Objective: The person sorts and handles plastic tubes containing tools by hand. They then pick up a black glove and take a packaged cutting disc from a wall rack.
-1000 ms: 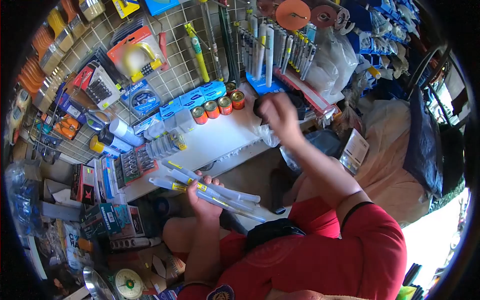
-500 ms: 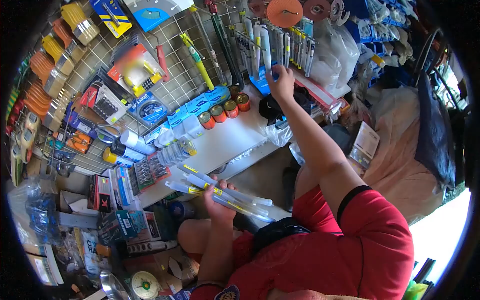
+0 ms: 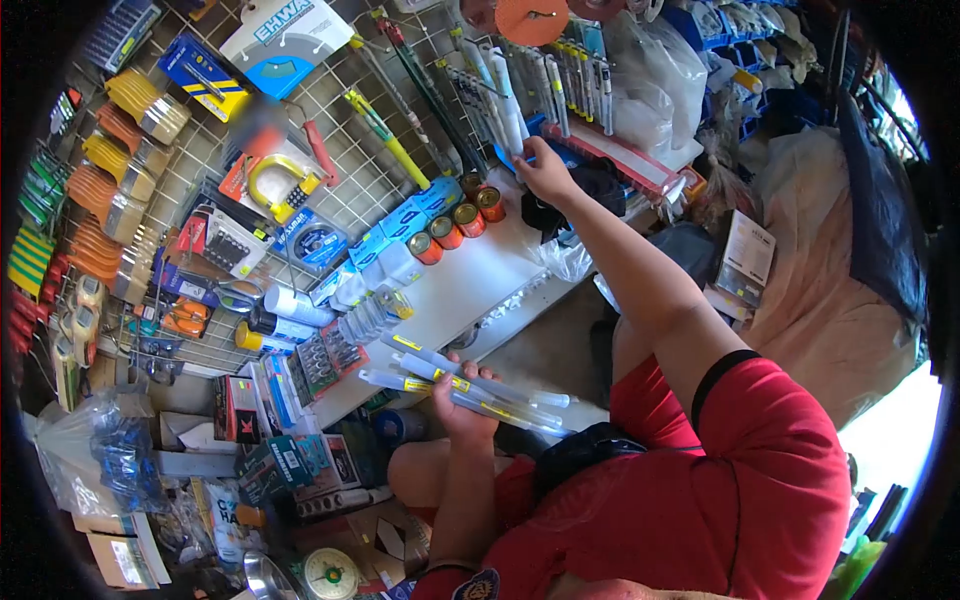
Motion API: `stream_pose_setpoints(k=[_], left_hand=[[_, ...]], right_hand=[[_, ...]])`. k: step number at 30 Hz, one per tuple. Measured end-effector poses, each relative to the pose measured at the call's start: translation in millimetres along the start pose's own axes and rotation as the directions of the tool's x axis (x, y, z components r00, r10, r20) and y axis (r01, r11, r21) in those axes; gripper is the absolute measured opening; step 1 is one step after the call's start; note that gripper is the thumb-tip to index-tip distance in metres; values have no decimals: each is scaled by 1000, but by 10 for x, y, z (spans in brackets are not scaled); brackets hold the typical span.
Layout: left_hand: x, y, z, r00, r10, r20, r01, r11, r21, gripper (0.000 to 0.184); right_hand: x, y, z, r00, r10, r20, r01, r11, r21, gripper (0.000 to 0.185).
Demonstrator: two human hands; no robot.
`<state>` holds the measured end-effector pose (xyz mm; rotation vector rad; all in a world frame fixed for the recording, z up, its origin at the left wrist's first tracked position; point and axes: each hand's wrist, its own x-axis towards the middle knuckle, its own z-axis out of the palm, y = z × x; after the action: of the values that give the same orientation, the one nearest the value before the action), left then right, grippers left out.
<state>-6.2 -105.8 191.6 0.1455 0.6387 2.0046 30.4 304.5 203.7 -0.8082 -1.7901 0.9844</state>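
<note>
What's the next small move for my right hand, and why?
I'd probably ease the long pale packet upward and off the display: the right hand's fingertips are at its lower end, it still hangs among others, and the left hand is already occupied, holding a bundle of similar slim packets.

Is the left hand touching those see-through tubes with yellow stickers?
Touching. The head view shows the left hand wrapped around the tubes, with the thumb on the near side and fingertips showing past the far side.
</note>
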Motion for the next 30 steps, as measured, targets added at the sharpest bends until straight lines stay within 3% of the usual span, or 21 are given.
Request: stream_pose_setpoints(k=[2,6,9,16,19,20,24,30], left_hand=[[-8,6,-6,1000,-2,7,2,1000,-11,32],[-36,47,18,998,-7,66,10,999,-40,32],[-21,17,49,997,-4,75,7,999,-40,31],[-14,-83,182,990,-27,137,29,999,-17,31],[-12,-109,198,985,-35,171,39,999,-21,31],[-20,-125,198,983,-39,181,45,999,-27,31],[-17,-126,187,981,-38,191,46,998,-36,31],[-21,-103,168,979,-18,205,30,998,-56,31]], right_hand=[[-120,-12,7,1000,22,-17,-20,991,129,36],[-478,-388,-346,990,-111,-89,106,993,-60,28],[-686,-669,-585,992,-82,-92,68,987,-145,27],[-771,-772,-744,968,-189,-167,155,968,-197,26],[-681,-553,-630,977,-162,-137,151,985,-86,27],[-619,-449,-595,993,-53,-102,49,998,-43,27],[-526,-230,-419,983,-125,-134,145,978,151,26],[-773,-494,-561,988,-105,-117,113,991,65,26]])
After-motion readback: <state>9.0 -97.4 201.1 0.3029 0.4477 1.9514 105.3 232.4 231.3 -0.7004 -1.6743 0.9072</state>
